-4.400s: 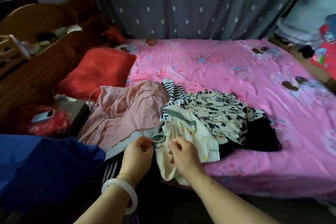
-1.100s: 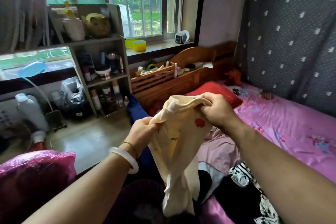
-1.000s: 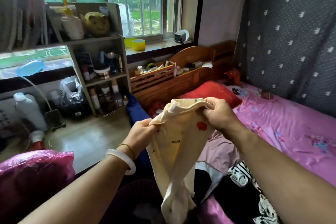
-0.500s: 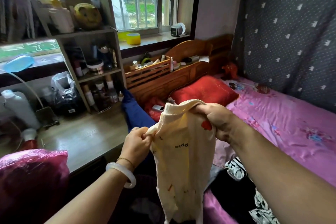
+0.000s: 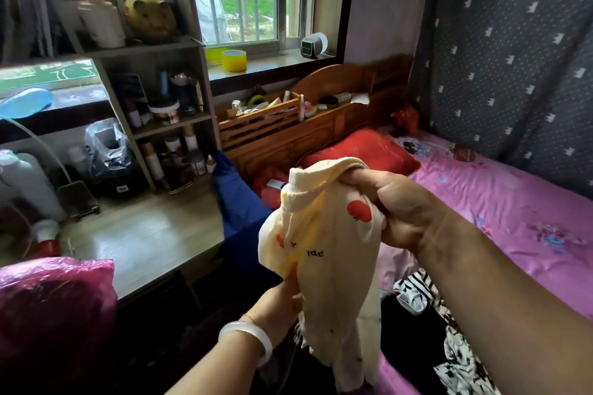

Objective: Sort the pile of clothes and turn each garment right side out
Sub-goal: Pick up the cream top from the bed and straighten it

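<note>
Nearest you, your left hand [image 5: 276, 308] meets the cream garment [image 5: 333, 269] at its 7 o'clock edge. The fingers vanish behind the cloth, so you cannot tell how they grip. The garment hangs in the air between both hands. It looks limp, light and thin, so it will likely bunch. At its 1 o'clock, your right hand [image 5: 394, 205] pinches the ribbed top edge, probably the firmest hold. The clothes pile [image 5: 455, 359] lies on the pink bed [image 5: 513, 218] at 4 o'clock.

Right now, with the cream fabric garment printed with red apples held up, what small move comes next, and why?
Probably the left hand slides up inside the cream apple-print garment: the right hand pinches its folded-over top edge, and the rest hangs bunched.
</note>
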Demonstrator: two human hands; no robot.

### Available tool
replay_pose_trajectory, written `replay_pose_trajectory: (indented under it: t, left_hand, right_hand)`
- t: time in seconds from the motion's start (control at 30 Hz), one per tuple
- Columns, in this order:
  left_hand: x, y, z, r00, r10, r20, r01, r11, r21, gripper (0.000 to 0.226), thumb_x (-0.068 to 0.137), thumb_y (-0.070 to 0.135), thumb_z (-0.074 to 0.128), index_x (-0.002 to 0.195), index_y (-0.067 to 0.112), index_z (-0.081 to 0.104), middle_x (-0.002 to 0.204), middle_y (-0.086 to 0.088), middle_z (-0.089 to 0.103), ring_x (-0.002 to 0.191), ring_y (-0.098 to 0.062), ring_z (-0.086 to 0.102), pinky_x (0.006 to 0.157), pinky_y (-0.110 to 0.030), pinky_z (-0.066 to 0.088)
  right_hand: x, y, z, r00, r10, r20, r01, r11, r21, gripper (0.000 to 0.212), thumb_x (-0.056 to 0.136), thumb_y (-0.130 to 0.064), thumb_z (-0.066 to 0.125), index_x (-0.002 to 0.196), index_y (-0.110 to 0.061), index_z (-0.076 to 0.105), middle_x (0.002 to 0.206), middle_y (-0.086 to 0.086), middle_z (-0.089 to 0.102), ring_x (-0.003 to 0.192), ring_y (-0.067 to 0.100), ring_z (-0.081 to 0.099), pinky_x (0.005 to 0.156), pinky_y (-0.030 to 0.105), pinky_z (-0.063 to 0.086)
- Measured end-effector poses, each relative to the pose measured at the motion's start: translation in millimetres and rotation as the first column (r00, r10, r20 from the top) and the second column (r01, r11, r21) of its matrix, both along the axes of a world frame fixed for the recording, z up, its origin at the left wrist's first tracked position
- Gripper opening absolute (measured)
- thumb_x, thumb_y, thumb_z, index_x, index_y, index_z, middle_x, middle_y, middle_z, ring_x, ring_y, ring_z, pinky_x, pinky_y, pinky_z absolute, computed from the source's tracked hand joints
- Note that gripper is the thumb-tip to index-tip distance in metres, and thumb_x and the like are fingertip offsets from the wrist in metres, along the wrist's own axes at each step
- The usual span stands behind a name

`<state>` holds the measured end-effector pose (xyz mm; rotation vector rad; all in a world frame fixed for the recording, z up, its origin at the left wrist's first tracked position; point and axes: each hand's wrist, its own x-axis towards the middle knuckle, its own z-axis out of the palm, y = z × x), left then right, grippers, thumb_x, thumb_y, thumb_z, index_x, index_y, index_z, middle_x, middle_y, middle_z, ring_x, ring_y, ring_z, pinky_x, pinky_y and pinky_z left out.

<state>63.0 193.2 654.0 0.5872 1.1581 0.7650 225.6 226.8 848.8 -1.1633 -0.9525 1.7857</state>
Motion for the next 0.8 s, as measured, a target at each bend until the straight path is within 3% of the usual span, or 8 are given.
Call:
replay_pose_trajectory:
  t: [0.1, 0.2, 0.33, 0.4, 0.5, 0.6, 0.7, 0.8]
  left_hand:
    - [9, -2, 7, 0.984, 0.038, 0.174, -0.041, 0.999, 0.01, 0.033, 0.099, 0.035, 0.044, 0.118, 0.013, 0.061, 0.108, -0.008, 0.07, 0.098, -0.021, 0.064, 0.078, -0.029, 0.052]
    - [5, 0, 2, 0.953, 0.023, 0.303, -0.047, 0.996, 0.073, 0.028, 0.09, 0.025, 0.056, 0.111, 0.007, 0.062, 0.101, -0.015, 0.07, 0.092, -0.024, 0.067, 0.081, -0.033, 0.053]
    - [8, 0, -10, 0.993, -0.104, -0.051, 0.112, 0.975, 0.191, 0.059, 0.065, -0.004, 0.079, 0.118, 0.004, 0.053, 0.098, -0.019, 0.07, 0.09, -0.027, 0.07, 0.079, -0.032, 0.057]
    - [22, -3, -14, 0.97, -0.152, -0.189, 0.193, 0.956, 0.22, 0.048, 0.069, -0.005, 0.075, 0.114, 0.005, 0.059, 0.1, -0.018, 0.072, 0.092, -0.025, 0.07, 0.074, -0.026, 0.057]
    - [42, 0, -16, 0.936, -0.137, -0.325, 0.222, 0.945, 0.24, 0.012, 0.075, 0.002, 0.069, 0.085, 0.006, 0.063, 0.079, -0.007, 0.066, 0.079, -0.018, 0.062, 0.073, -0.026, 0.052]
    - [44, 7, -19, 0.949, -0.018, -0.314, 0.101, 0.963, 0.249, 0.012, 0.079, 0.004, 0.059, 0.078, -0.008, 0.059, 0.061, 0.007, 0.059, 0.063, -0.008, 0.054, 0.06, -0.021, 0.045]
    - [31, -2, -4, 0.977, 0.059, -0.203, -0.007, 0.969, 0.248, 0.015, 0.079, 0.0, 0.054, 0.079, 0.005, 0.068, 0.068, 0.003, 0.071, 0.064, -0.007, 0.065, 0.056, -0.018, 0.05]
    - [19, -10, 4, 0.987, -0.057, -0.151, 0.086, 0.977, 0.195, 0.013, 0.084, 0.006, 0.059, 0.08, 0.006, 0.072, 0.069, -0.005, 0.071, 0.062, -0.014, 0.066, 0.057, -0.027, 0.051]
  right_hand:
    - [16, 1, -2, 1.0, -0.023, -0.011, 0.023, 0.999, -0.029, 0.028, 0.096, -0.02, 0.047, 0.096, -0.001, 0.068, 0.085, 0.014, 0.071, 0.074, 0.022, 0.068, 0.072, 0.031, 0.058]
    - [36, 2, -11, 0.999, -0.036, -0.036, 0.032, 0.995, -0.094, 0.032, 0.093, -0.024, 0.049, 0.09, -0.001, 0.071, 0.083, 0.014, 0.073, 0.073, 0.023, 0.07, 0.071, 0.034, 0.059]
    - [45, -3, -20, 0.995, 0.044, -0.086, -0.055, 0.989, -0.135, 0.035, 0.079, -0.025, 0.053, 0.08, 0.001, 0.076, 0.083, 0.018, 0.074, 0.072, 0.027, 0.072, 0.069, 0.04, 0.059]
    - [43, -5, -24, 0.992, 0.078, -0.096, -0.091, 0.985, -0.146, 0.036, 0.079, -0.025, 0.053, 0.086, 0.002, 0.076, 0.088, 0.019, 0.073, 0.076, 0.028, 0.072, 0.073, 0.041, 0.058]
    - [41, -5, -26, 0.987, 0.12, -0.106, -0.135, 0.98, -0.148, 0.037, 0.081, -0.025, 0.053, 0.093, 0.002, 0.075, 0.095, 0.019, 0.072, 0.084, 0.028, 0.071, 0.083, 0.043, 0.054]
    - [57, 3, -29, 0.992, 0.081, -0.093, -0.094, 0.984, -0.149, 0.035, 0.079, -0.025, 0.055, 0.095, 0.001, 0.073, 0.092, 0.018, 0.072, 0.082, 0.027, 0.071, 0.082, 0.042, 0.055]
    - [82, 8, -35, 0.993, -0.002, -0.122, -0.02, 0.983, -0.18, 0.033, 0.077, -0.025, 0.06, 0.092, 0.001, 0.074, 0.088, 0.017, 0.074, 0.077, 0.027, 0.072, 0.076, 0.043, 0.057]
    - [105, 18, -47, 0.98, -0.049, -0.195, 0.011, 0.981, -0.192, 0.052, 0.045, -0.014, 0.089, 0.092, 0.001, 0.075, 0.091, 0.018, 0.073, 0.08, 0.027, 0.073, 0.071, 0.042, 0.061]
